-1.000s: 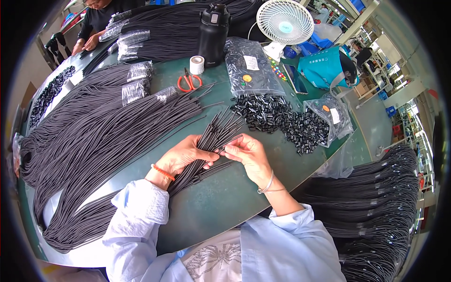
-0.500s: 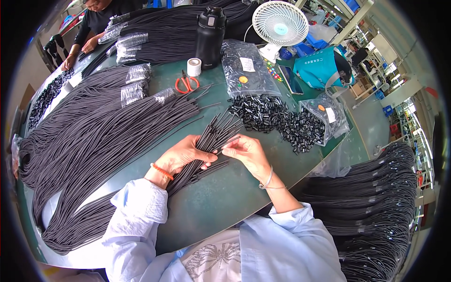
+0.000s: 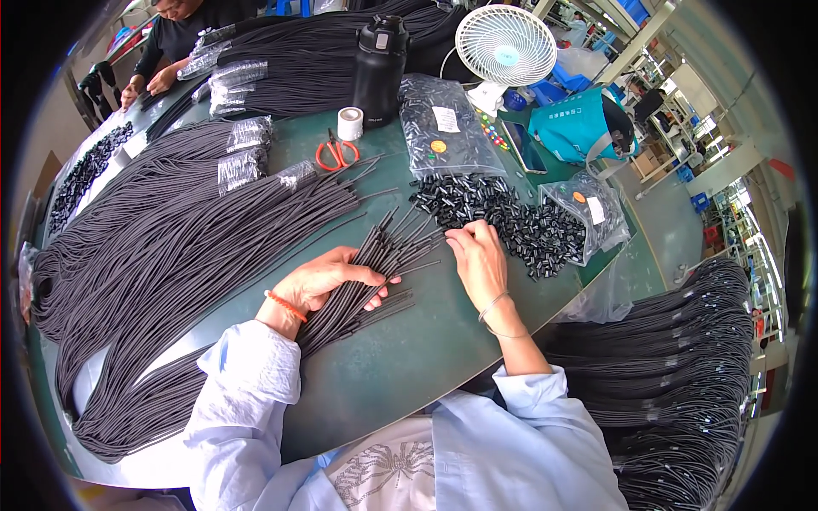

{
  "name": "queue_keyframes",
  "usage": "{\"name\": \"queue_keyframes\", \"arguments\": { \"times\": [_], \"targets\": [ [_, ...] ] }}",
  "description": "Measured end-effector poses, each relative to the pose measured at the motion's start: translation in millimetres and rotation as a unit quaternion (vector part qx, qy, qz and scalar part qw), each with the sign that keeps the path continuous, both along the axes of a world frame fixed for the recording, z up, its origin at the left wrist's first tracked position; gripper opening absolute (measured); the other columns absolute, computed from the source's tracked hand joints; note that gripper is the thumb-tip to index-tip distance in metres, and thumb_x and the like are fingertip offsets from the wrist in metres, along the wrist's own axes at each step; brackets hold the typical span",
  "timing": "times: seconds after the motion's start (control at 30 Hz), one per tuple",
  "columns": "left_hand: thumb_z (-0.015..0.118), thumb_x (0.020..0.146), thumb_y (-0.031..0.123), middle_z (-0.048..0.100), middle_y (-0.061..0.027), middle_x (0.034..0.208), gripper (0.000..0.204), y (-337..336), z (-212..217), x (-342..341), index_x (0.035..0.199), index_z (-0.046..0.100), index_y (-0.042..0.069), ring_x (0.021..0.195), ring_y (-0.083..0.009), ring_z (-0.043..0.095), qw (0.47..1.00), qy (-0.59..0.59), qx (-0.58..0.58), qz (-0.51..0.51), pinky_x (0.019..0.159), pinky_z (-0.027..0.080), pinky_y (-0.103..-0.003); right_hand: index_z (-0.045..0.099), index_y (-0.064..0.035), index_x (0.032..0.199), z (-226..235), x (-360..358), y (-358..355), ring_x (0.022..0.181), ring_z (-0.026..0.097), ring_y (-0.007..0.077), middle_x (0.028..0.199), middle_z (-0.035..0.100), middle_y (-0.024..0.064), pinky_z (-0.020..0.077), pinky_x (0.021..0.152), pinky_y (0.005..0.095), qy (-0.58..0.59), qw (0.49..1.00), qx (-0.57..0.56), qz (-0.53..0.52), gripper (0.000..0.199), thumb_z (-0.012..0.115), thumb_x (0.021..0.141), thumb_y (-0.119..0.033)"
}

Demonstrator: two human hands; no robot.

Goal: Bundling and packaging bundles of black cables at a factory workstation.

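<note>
My left hand [image 3: 328,285] is closed round a bundle of thin black cords [image 3: 362,277], whose ends fan out to the upper right. A few of the ends look thicker and shinier than the cord itself. At the near edge of a pile of small black tube-shaped caps [image 3: 477,204], my right hand [image 3: 480,255] has thumb and fingers pinched together. What sits between those fingertips is hidden. More cord ends lie loose on the green table [image 3: 375,366] below the bundle.
Large bundles of black cord [image 3: 187,238] cover the left side. Scissors [image 3: 338,153], a tape roll [image 3: 350,123], a black bottle [image 3: 380,68], a bag of caps [image 3: 447,128] and a fan [image 3: 505,47] stand beyond. A co-worker's hands [image 3: 162,81] are far left; more cords [image 3: 665,375] hang at right.
My right hand has moved from the cord ends, rightward and away from me, to the pile of caps. My left hand still grips the bundle, nearly in place.
</note>
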State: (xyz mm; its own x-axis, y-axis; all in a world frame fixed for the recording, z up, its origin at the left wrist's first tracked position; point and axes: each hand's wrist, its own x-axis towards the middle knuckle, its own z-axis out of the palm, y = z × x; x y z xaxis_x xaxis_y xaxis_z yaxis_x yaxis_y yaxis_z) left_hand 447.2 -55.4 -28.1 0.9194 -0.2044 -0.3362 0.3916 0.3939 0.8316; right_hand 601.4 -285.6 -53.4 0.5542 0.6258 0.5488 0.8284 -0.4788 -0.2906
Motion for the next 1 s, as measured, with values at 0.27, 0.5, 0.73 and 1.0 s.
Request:
{"name": "queue_keyframes", "arguments": {
  "times": [0.27,0.5,0.73,1.0],
  "targets": [
    [0.080,0.081,0.005,0.072,-0.0101,0.084,0.021,-6,3,-1,0.097,0.069,-0.003,0.075,-0.0163,0.068,0.998,-0.013,0.056,0.016,0.073,0.054,-0.030,0.064,-0.0043,0.098,6,-7,-5,0.093,0.059,0.0315,0.094,0.062,0.0108,0.0489,0.085,0.0426,0.084,0.992,-0.071,0.057,0.014,0.071,0.086,-0.005],
    [0.080,0.078,0.001,0.071,-0.0094,0.084,0.023,-8,2,-2,0.097,0.068,-0.002,0.074,-0.0162,0.067,0.999,-0.022,0.035,0.017,0.071,0.053,-0.030,0.067,-0.0020,0.105,6,-51,5,0.087,0.065,0.0139,0.100,0.068,0.0067,0.0530,0.078,0.0284,0.469,0.857,0.077,0.198,0.011,0.067,0.094,-0.005],
    [0.080,0.078,0.000,0.068,-0.0070,0.080,0.021,-7,2,-2,0.095,0.067,-0.001,0.069,-0.0137,0.062,0.997,-0.054,0.048,0.001,0.067,0.049,-0.029,0.070,-0.0013,0.106,6,-43,13,0.091,0.063,0.0078,0.100,0.070,0.0031,0.0521,0.080,0.0253,0.589,0.763,0.122,0.237,0.013,0.070,0.093,-0.004],
    [0.080,0.080,0.002,0.068,-0.0040,0.081,0.019,-10,-1,-3,0.093,0.067,0.002,0.071,-0.0115,0.063,0.995,-0.038,0.071,0.051,0.066,0.048,-0.026,0.065,-0.0099,0.090,37,-88,17,0.088,0.062,0.0189,0.088,0.064,0.0021,0.0500,0.076,0.0358,-0.024,0.962,-0.036,0.271,0.015,0.069,0.077,-0.008]
  ]
}}
